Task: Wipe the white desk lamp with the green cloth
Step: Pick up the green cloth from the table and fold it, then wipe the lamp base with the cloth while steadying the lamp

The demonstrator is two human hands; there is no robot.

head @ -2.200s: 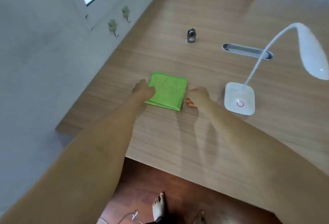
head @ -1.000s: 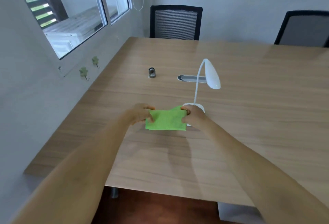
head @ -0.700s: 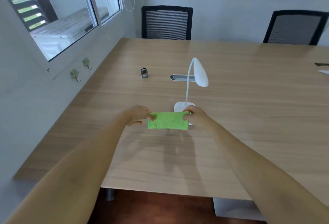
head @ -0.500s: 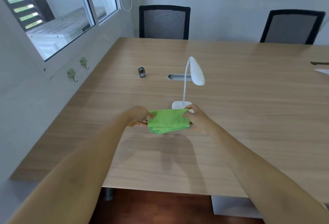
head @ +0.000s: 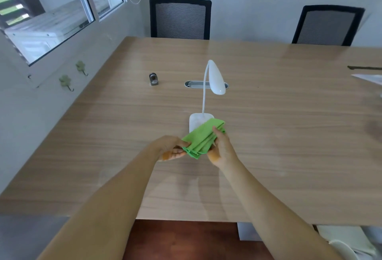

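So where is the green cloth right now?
The green cloth is folded and held above the table between the left hand and right hand, just before the lamp.

the tabletop at mid-frame looks like pale wood-grain laminate, smooth with a soft sheen. the green cloth is matt and fuzzy, folded in layers. the white desk lamp looks like smooth glossy plastic. the chairs along the top have black mesh backs. a small metal object shines dully.
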